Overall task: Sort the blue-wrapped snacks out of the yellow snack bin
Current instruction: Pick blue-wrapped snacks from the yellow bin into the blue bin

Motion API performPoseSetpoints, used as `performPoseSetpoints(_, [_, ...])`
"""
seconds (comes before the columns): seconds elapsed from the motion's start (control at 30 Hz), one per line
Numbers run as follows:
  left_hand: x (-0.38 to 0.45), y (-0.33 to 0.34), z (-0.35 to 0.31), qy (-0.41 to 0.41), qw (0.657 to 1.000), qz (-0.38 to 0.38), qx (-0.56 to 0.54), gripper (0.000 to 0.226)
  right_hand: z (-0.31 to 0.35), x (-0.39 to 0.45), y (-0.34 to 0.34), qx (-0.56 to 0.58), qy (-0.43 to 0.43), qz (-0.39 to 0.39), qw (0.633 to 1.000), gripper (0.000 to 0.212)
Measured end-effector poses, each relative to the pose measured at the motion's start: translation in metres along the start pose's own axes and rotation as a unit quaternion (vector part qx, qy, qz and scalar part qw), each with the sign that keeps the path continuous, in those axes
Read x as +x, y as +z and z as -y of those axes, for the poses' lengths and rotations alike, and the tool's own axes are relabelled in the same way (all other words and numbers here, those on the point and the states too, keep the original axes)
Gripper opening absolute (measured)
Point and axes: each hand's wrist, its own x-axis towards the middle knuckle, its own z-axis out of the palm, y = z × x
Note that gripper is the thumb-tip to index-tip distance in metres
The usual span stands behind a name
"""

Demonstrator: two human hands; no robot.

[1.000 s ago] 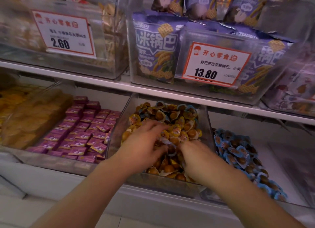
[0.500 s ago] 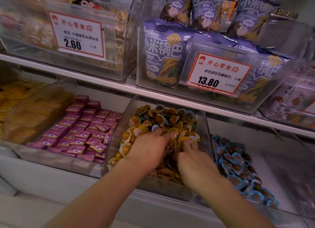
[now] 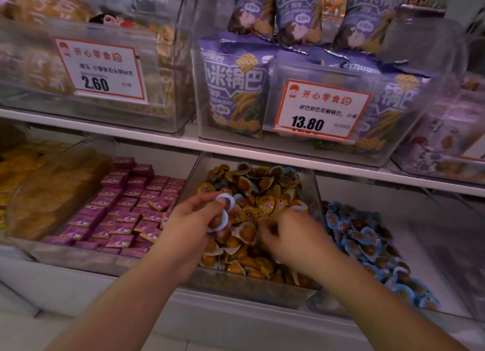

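- Left hand raised just above the near-left part of the yellow snack bin, fingers curled round a small cluster of blue-wrapped snacks; at least two pale-blue wrapper rims visible between thumb and fingers.
- Right hand down in the near-right part of the same bin, fingers bent into the heap of yellow-wrapped snacks; blurred, so impossible to tell whether anything is pinched.
- More blue wrappers scattered toward the back of the bin, half buried among the yellow ones, so sorting judged far from finished.
- Heap of matching blue snacks just right of the bin, the likely destination for the held ones.
- Pink boxed snacks just left of the bin, close beside the left hand.
- Risk: several slick, rounded wrappers held in one grip, loosely stacked; likely to slip out and fall back into the bin, or over its left wall into the pink boxes.
- Risk: carrying the handful across to the right means passing over the right hand and the heaped yellow pile; a brush against either could knock pieces loose.
- Risk: digging with the right hand close to the low front edge could push yellow snacks over it and off the shelf.
- Risk: blue rims partly hidden under yellow wrappers at the back, easy to overlook; also easy to drag a yellow one along with a blue.
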Motion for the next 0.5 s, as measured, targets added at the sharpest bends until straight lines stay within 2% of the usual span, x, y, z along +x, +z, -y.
performPoseSetpoints(0.03, [0.000,0.002,-0.001,-0.025,0.999,-0.012,-0.037,0.015,0.001,0.003,-0.005,0.088,0.018,-0.025,0.996,0.039])
performPoseSetpoints(0.1, [0.001,0.009,-0.004,-0.073,0.993,-0.021,-0.091,0.018,0.005,0.008,-0.016,0.257,0.045,-0.063,0.963,0.026])
performPoseSetpoints(0.17, [0.001,0.016,-0.005,-0.123,0.984,0.007,-0.131,0.029,0.010,0.010,-0.022,0.351,0.028,-0.054,0.934,0.017])
performPoseSetpoints(0.27, [-0.001,0.022,-0.005,-0.143,0.980,0.086,-0.108,0.038,0.013,0.011,-0.017,0.369,-0.024,-0.005,0.929,0.015])
performPoseSetpoints(0.33, [-0.002,0.024,-0.005,-0.120,0.987,0.070,-0.083,0.032,0.011,0.014,-0.014,0.373,-0.026,-0.037,0.927,0.016])
performPoseSetpoints(0.43, [-0.002,0.020,-0.014,-0.086,0.990,0.017,-0.111,0.023,0.004,0.018,-0.019,0.420,0.045,-0.085,0.902,0.016])
performPoseSetpoints(0.47, [0.000,0.016,-0.018,-0.075,0.989,0.015,-0.126,0.022,0.000,0.017,-0.022,0.401,0.062,-0.073,0.911,0.018])
performPoseSetpoints(0.5, [0.001,0.012,-0.022,-0.063,0.988,0.018,-0.142,0.021,-0.006,0.016,-0.026,0.344,0.062,-0.049,0.936,0.021])
